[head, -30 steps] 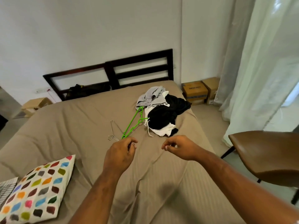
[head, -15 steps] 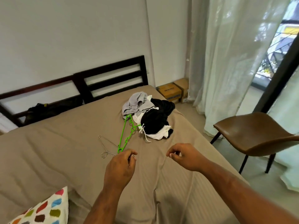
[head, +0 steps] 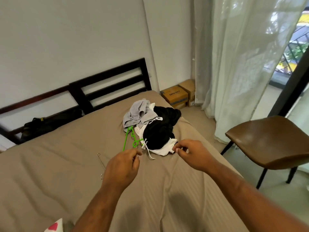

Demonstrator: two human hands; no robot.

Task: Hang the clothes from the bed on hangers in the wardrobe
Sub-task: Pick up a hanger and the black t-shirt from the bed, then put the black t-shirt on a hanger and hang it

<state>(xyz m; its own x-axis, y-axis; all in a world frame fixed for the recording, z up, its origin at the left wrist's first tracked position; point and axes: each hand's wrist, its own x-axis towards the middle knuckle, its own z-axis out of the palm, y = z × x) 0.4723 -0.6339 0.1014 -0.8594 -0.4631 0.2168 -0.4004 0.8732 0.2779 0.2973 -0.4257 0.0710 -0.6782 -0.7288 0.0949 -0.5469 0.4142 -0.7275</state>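
The pile of clothes [head: 155,126] lies on the far right part of the bed [head: 66,164], grey on top left, black in the middle, white at the near edge. Your right hand [head: 192,154] hovers just at that white edge, fingers curled loosely with thumb and forefinger close together; you hold nothing that can be seen. The green hanger [head: 132,139] lies just left of the pile, its near end meeting your left hand [head: 122,169], which is curled narrow around something thin; whether that is the hanger cannot be told. A wire hanger [head: 101,163] lies left of that hand. A brown chair [head: 270,141] stands right of the bed.
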